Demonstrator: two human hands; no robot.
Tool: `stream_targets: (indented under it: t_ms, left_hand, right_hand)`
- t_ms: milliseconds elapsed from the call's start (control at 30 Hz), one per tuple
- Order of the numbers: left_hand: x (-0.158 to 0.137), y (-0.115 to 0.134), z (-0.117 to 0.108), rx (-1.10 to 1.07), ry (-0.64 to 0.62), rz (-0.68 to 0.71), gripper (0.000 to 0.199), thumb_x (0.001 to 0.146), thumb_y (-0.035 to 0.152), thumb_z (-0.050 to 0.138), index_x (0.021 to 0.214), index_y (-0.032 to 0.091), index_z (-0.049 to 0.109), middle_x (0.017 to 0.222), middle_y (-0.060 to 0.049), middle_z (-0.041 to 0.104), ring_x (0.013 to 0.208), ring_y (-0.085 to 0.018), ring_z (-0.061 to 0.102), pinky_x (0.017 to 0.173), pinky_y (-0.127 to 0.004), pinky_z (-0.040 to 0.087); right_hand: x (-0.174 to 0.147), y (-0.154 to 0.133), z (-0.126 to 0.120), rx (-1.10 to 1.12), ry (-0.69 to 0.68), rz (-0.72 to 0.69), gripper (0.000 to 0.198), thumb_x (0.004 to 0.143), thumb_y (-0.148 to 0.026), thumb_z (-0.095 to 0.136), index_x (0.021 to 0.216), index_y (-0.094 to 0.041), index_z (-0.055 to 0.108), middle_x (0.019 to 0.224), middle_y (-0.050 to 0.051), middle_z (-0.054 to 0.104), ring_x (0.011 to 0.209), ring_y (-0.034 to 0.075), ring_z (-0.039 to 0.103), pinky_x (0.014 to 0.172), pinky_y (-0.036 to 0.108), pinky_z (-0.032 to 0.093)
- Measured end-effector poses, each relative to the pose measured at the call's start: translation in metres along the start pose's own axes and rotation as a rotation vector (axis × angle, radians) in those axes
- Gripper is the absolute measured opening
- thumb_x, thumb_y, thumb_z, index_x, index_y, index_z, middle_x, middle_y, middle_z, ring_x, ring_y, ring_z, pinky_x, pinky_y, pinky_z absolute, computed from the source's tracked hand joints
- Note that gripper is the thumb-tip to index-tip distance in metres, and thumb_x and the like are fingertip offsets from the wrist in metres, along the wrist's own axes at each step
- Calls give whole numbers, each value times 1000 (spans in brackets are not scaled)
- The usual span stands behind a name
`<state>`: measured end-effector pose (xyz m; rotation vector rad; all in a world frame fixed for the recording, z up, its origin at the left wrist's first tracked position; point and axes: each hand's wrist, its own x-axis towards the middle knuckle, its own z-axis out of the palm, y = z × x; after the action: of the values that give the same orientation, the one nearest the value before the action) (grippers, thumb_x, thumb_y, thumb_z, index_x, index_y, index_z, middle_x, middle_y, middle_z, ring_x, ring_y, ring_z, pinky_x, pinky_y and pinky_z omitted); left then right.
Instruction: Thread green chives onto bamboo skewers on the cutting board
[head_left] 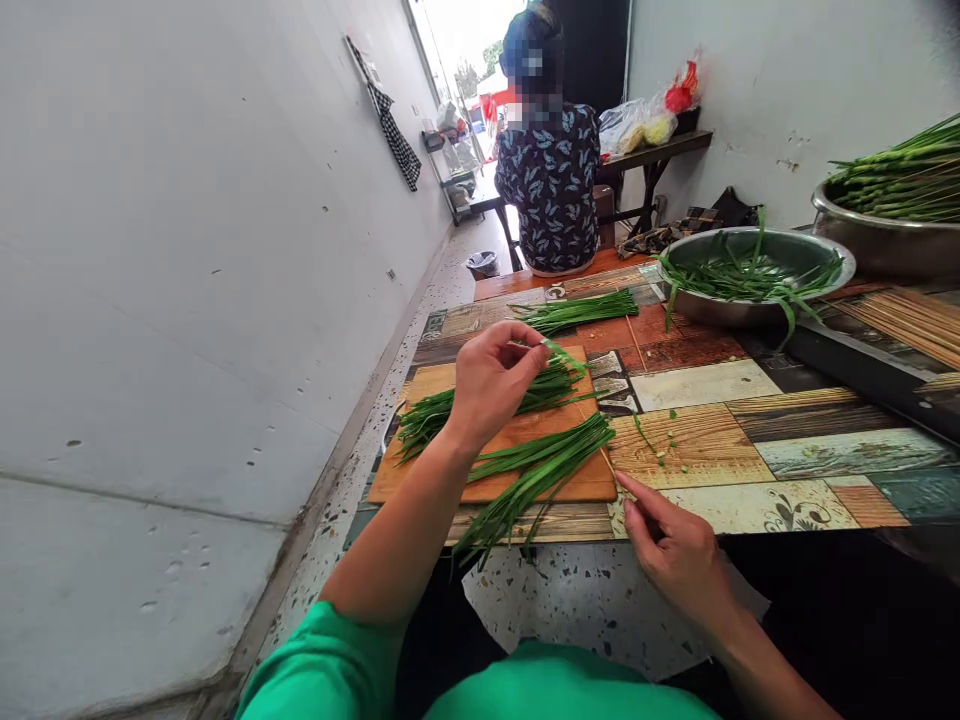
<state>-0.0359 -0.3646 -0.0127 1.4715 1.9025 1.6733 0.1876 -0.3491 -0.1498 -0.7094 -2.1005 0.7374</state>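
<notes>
My left hand (499,375) is raised above the wooden cutting board (547,485), thumb and fingers pinched on a green chive blade (564,355). Beneath it on the board lies a loose pile of chives (435,415). A second bunch of chives (544,465) rests across the board's near edge, its leaves hanging over the table's front. My right hand (671,535), low at the table's front edge, pinches the near end of a thin wooden skewer (606,460). That skewer crosses the bunch's cut ends; whether it pierces them I cannot tell.
Another chive bunch (581,312) lies beyond the board. On the right are a metal bowl of chives (757,308), a larger pot (885,245), loose skewers (911,322) and a black-handled knife (870,380). A person (547,190) sits ahead, facing away. A wall (187,250) runs along the left.
</notes>
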Motion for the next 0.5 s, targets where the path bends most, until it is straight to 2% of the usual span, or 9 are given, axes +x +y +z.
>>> stream_targets:
  t_ms: [133,233,367,433,500]
  left_hand:
    - [-8,17,-15,-270,116,37,23,76,34,70,80,16,57,79,0,66,67,-9,64,66,-23,53]
    - [0,34,-25,-357,152,47,24,77,35,71,79,18,54,79,1,67,69,-9,66,68,-23,54]
    - [18,55,-37,-432,206,82,18,81,32,66,79,19,53,83,1,67,78,-11,68,73,-23,55]
    - [19,50,-44,-443,267,70,16,81,32,63,82,19,54,86,0,68,84,-12,68,76,-24,55]
    - [9,29,-53,-408,325,5,17,80,33,63,86,19,54,88,-1,67,85,-13,68,78,-25,56]
  right_hand:
    - [-1,1,0,-7,6,-13,32,88,-21,49,111,-10,68,96,9,75,73,15,73,62,19,57]
    - [0,2,1,-25,7,-25,32,88,-21,49,110,-9,69,98,9,74,79,16,73,68,19,58]
    - [1,1,0,-46,13,-29,32,88,-21,48,109,-10,69,97,9,75,78,15,73,67,18,57]
    - [2,0,0,-50,13,-37,31,88,-21,48,109,-10,69,97,9,75,77,15,73,66,17,57]
    - [2,-1,-1,-52,15,-43,31,88,-21,48,109,-10,69,97,9,75,78,15,73,67,18,57]
